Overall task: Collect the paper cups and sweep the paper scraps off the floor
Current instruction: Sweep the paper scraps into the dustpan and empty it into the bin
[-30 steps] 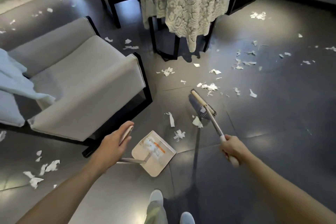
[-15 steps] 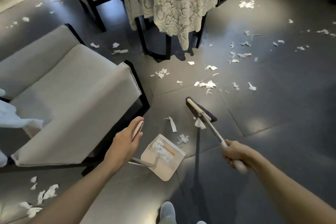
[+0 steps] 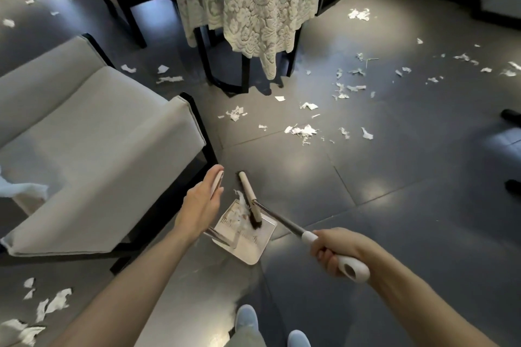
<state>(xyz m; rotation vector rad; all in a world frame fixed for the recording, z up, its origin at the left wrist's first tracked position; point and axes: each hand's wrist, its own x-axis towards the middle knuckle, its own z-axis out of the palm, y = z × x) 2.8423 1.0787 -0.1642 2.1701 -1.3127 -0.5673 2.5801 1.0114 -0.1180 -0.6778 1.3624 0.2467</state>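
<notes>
White, ragged paper scraps

Dark tiled floor, strewn with scraps; dustpan flat on it beside armchair, table beyond.

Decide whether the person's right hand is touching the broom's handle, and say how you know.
Touching. The head view shows the right hand with its fingers curled round the white grip of the broom's handle, with no gap between them.
</notes>
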